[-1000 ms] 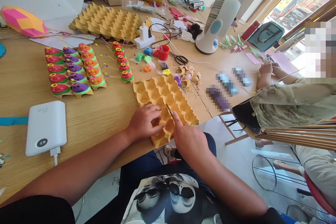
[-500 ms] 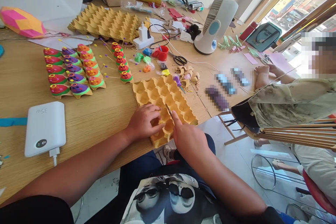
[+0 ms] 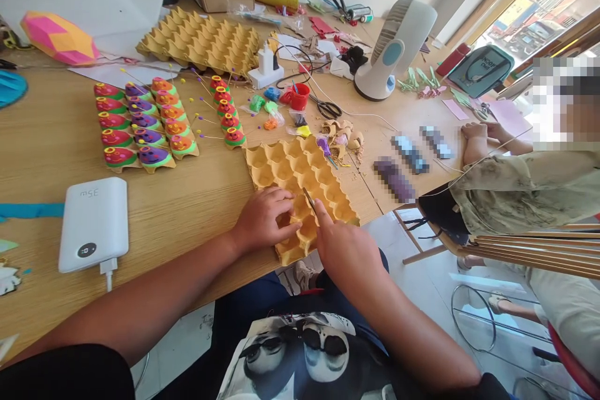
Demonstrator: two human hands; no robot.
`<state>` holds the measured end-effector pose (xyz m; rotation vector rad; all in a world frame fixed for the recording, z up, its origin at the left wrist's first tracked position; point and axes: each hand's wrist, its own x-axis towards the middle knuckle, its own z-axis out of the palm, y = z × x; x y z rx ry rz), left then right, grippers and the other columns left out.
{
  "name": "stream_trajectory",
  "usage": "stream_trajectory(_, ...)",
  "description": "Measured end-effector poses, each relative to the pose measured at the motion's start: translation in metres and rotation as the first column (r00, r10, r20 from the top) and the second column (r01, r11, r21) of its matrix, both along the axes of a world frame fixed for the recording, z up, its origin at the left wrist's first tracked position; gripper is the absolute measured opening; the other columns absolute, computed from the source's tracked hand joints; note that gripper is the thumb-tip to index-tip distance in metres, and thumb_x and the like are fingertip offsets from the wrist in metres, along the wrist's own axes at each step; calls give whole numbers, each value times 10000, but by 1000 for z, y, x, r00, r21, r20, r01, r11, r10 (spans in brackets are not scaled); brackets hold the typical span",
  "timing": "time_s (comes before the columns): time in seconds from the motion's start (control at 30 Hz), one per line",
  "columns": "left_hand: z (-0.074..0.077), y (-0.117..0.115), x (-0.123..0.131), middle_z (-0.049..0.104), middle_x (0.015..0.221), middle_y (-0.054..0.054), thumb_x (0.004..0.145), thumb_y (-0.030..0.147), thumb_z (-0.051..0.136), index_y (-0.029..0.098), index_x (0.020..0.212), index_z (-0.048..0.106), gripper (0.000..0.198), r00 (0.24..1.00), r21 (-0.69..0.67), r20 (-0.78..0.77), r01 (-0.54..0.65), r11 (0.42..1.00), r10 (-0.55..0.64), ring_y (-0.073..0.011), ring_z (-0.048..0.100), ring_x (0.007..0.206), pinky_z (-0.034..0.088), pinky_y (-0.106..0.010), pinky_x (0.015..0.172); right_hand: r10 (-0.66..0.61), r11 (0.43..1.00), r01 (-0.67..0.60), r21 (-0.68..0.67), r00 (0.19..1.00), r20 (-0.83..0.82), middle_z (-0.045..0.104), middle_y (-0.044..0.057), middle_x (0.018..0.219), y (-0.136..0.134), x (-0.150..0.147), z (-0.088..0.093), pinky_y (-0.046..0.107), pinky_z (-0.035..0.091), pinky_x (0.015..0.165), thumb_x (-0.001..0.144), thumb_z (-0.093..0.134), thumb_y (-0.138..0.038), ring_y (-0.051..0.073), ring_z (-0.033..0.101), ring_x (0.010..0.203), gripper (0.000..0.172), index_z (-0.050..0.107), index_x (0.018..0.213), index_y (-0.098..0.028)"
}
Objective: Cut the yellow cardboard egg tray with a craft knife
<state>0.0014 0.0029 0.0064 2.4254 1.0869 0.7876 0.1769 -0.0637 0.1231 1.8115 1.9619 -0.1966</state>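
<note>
Most of the frame is the wooden counter [image 3: 197, 212], and you sit at its near edge with the work pulled close. One yellow egg tray [image 3: 285, 165] lies just right of centre. Its near corner hangs over the counter's edge above your lap, likely so that you can reach it from the side. A stack of like trays [image 3: 201, 44] sits in the upper middle, and rows of painted cups [image 3: 140, 131] stand left of centre, well apart from your hands. Both hands are close together on the tray's near end. Your left hand [image 3: 262, 219] lies palm down with its fingers spread over the hollows, seemingly pressing the tray flat so it does not slide. Your right hand [image 3: 347, 250] is closed round a thin blade [image 3: 309, 197], forefinger laid along it for control, the tip standing in the tray between two hollows.
</note>
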Motion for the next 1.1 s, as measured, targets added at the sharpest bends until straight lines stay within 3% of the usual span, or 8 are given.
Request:
stream_trajectory(0.2,1,0,0,725,1158,-89,844,463,706,213,817,700,251,1000,-3,-2,-6,1000,6,-282,665,1068,510,-448,904,52,999,-52,-5,999,-12,801,106,909,19,1,10,267,517,610,1067,396,-286,229,769,791,594,314,1651,-210)
stream_trajectory(0.7,-1,-1,0,730,1159,-80,828,421,716,217,811,691,206,1000,2,29,-8,1000,8,-282,667,1076,507,-459,930,79,997,-78,-25,997,28,801,117,915,30,-3,27,254,471,596,1040,439,-256,227,769,826,574,409,1609,-189)
stream_trajectory(1.1,-2,-1,1,730,1147,-76,822,419,717,220,814,688,201,999,3,34,-11,1000,11,-278,668,1062,509,-447,902,102,994,-99,-43,993,58,794,133,893,28,-7,25,269,497,602,1029,439,-232,235,767,803,625,335,1640,-150)
